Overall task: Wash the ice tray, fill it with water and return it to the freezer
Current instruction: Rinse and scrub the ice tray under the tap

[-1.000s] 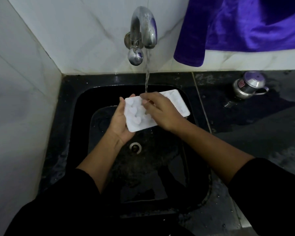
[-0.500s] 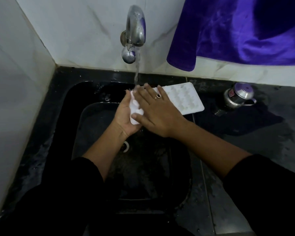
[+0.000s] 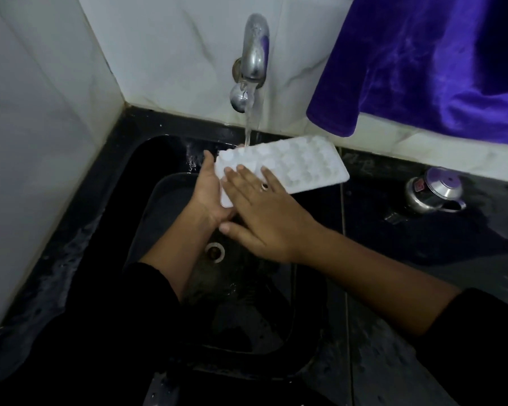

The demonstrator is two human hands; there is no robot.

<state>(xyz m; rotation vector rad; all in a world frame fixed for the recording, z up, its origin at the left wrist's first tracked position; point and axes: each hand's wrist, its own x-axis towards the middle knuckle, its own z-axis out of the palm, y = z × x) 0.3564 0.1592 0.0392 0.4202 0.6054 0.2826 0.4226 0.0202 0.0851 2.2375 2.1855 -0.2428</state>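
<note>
Two hands are engaged over the sink [image 3: 159,159], with nothing of the task set down on the bench [image 3: 423,253]. At the left, the left hand [image 3: 208,191] grips the tray [image 3: 299,165] by its near-left end, thumb over the top edge, the fingers presumed beneath but hidden. Above centre, the tap [image 3: 254,51] runs, and its stream [image 3: 251,121] lands on the far-left corner of the tray, just beyond the left thumb. The tray is held clear of the basin, roughly level or slightly tilted; which cannot be confirmed. Its long axis runs from the left hand away to the right and slightly toward the wall, so most of its length extends past both hands on the right side. The right hand [image 3: 261,212] lies open and flat, fingers spread on the tray's near-left portion, gripping nothing; a ring [image 3: 264,186] shows on one finger. Judgement: the washing step is in hand, filling and return to the freezer outstanding. The right hand is the nearer to the unrubbed right-hand compartments, and any further rubbing would carry it rightward along the long axis. Further right, a small steel pot [image 3: 433,190] stands on the bench, well apart, beneath a hanging purple cloth [image 3: 423,60].
</note>
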